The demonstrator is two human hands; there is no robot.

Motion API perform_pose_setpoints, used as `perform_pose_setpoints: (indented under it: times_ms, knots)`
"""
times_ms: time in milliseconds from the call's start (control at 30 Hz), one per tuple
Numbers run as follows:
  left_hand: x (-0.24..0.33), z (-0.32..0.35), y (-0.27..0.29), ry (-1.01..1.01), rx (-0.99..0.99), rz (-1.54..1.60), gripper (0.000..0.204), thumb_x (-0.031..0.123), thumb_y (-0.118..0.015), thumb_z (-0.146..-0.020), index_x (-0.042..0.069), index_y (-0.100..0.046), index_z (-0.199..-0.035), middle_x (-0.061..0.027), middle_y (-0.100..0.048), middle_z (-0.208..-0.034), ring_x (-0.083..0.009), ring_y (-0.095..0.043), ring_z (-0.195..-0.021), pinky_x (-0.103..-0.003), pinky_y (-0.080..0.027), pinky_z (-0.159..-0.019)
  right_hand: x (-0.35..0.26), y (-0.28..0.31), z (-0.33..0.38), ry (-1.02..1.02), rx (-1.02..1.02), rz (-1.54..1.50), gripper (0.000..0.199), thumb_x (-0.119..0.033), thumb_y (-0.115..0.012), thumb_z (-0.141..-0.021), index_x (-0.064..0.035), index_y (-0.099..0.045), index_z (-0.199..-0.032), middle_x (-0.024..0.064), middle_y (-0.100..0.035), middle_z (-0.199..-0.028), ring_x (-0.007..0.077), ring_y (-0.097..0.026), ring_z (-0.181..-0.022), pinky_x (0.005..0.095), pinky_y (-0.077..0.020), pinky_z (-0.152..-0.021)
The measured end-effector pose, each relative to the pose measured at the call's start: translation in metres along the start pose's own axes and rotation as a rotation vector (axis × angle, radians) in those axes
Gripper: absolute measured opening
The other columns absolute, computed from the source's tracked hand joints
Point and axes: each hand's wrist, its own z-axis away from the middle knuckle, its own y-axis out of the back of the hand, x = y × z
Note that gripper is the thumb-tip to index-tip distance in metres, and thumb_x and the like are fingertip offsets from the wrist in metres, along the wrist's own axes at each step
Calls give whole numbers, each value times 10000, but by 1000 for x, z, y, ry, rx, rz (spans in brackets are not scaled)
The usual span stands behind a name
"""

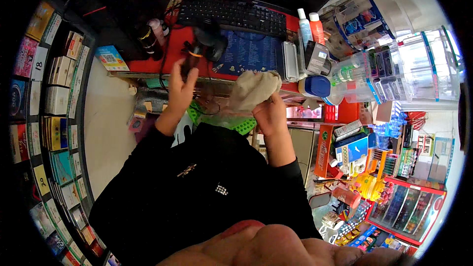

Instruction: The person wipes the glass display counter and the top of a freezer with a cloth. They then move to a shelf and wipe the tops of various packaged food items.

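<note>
Behind a red shop counter (148,64), the person in a black top stands over a crowded desk, and the big items come first: a dark monitor base at the back, then a black keyboard (231,14) lying across the top edge. Just below it sits a blue mat (249,51) with pale print. To the left, a wall rack (54,118) of small boxed packs curves down the side. Now the hands: the right hand (270,116) is clenched around a beige cloth (252,88), which bunches up above the fist, over the counter's front edge and just below the blue mat. The left hand (183,84) is raised with fingers spread, released, holding nothing, close by a small dark object (189,61) on the counter; contact there cannot be told
</note>
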Motion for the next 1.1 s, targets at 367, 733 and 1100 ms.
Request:
perform_pose_setpoints:
  times_ms: [367,733,1100]
  knots:
    - [-15,-13,42,-224,318,-242,321,224,-592,-988,-16,-555,-1198,-98,-617,-1003,-161,-565,-871,-308,-460,-824,41,-2,-23,-41,-128,147,412,-70,-507,-941,-68,-466,-1351,114,-549,-1326,292,-542,-1230,463,-427,-1064]
    - [21,51,71,-27,292,24,413,164,-513,-989,-46,-429,-1335,-96,-561,-1115,-142,-528,-959,-316,-444,-873,155,-92,-137,608,-319,958,525,86,-575,-759,-38,-493,-1262,163,-553,-1235,316,-536,-1186,379,-414,-1032]
    - [15,94,95,-154,324,-69,461,246,-490,-984,-34,-412,-1342,-84,-545,-1063,-166,-512,-921,-328,-437,-842,197,-115,-229,615,-154,1566,417,-30,-536,-871,41,-459,-1275,270,-441,-1337,477,-477,-1217,448,-444,-1004]
